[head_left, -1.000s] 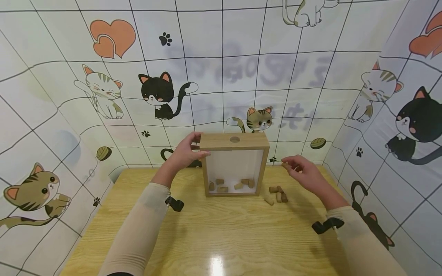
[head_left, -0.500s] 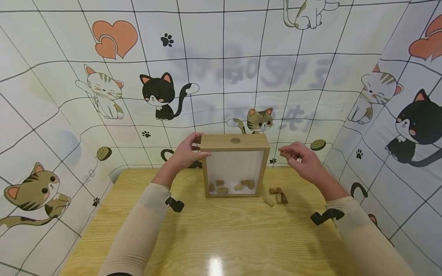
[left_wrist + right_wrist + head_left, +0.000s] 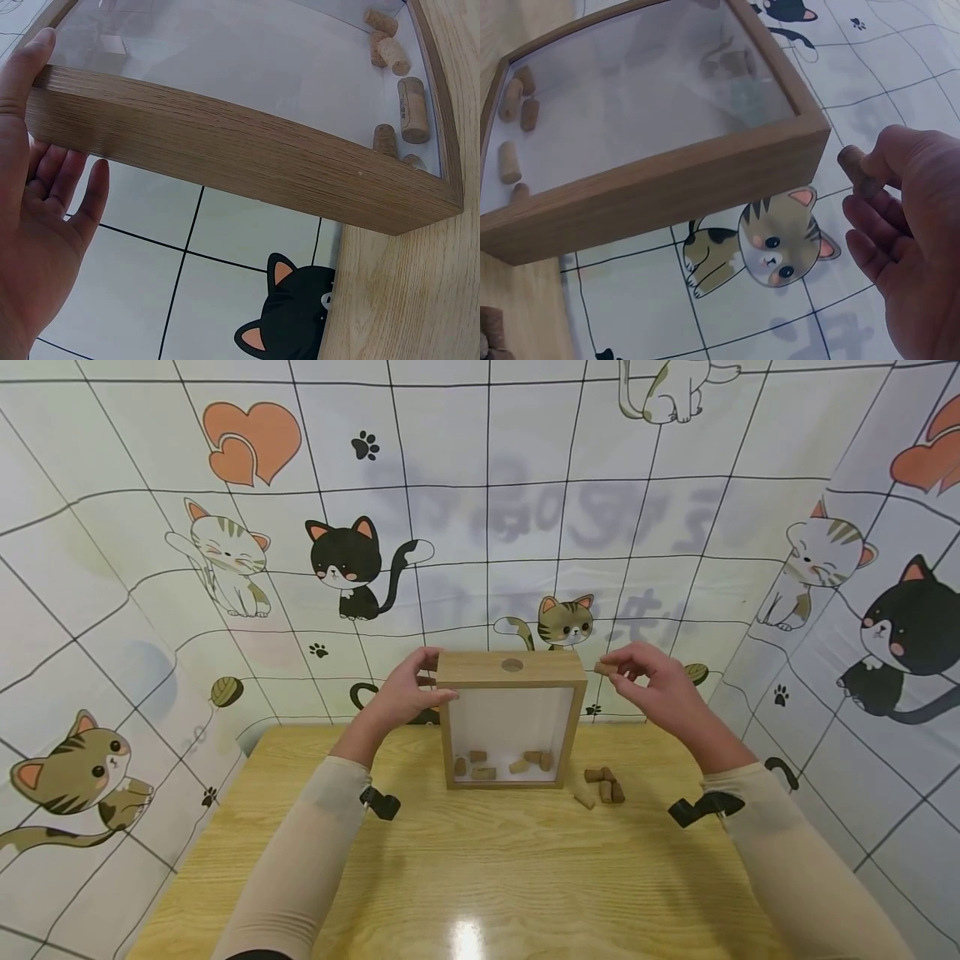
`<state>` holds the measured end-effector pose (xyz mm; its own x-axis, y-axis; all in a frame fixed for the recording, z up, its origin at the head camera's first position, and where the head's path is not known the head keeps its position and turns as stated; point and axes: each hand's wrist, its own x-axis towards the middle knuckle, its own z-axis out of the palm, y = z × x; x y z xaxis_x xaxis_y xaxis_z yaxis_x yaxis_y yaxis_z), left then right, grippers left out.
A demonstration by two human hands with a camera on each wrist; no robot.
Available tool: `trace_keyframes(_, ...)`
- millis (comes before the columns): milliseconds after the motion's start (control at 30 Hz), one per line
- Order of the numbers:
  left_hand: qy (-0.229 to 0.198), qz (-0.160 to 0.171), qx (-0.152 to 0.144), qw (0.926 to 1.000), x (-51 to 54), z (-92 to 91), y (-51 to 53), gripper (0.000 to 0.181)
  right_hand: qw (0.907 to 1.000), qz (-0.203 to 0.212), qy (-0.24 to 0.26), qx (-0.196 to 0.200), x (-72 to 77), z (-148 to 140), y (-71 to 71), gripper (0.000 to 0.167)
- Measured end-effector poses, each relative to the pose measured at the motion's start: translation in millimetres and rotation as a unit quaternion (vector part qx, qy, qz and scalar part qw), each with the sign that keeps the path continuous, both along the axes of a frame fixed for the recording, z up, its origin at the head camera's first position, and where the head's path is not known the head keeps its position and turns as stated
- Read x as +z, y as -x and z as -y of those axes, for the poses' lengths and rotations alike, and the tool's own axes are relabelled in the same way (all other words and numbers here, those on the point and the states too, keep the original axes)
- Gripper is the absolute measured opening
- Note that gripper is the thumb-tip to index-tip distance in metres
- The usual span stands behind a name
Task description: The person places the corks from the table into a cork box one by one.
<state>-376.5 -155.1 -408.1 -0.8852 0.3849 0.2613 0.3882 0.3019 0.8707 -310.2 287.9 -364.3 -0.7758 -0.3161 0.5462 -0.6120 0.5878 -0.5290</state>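
A shallow wooden box [image 3: 468,669] with a clear front and a round hole [image 3: 512,665] in its top stands upright on the table. Several wine corks [image 3: 483,773] lie at the bottom inside it. My left hand [image 3: 401,697] grips the box's upper left corner, thumb on the front edge and fingers behind, as the left wrist view shows. Between thumb and fingertips, my right hand [image 3: 660,689] pinches a single cork [image 3: 850,161], raised in the air just right of the box's top corner and apart from it.
A small group of loose corks [image 3: 606,791] lies on the wooden table [image 3: 480,860], by the box's lower right corner. Cloth printed with cats [image 3: 345,556] hangs close behind the box and along both sides.
My right hand has risen and moved left toward the box's top with the cork. My left hand stays on the corner, and the box has not moved.
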Motion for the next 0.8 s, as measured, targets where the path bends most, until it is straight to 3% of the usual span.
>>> trace_keyframes(567, 0.002, 0.005, 0.000, 1.0000, 2.5, 0.1, -0.1, 0.076, 0.9992, 0.002, 0.010, 0.040, 30.3, 45.7, 17.9, 0.023)
trace_keyframes(800, 0.001, 0.003, -0.003, 1.0000, 1.2, -0.7, 1.0, 0.076, 0.9980, 0.041, 0.017, 0.044, 34.2, 63.2, 23.1, 0.019)
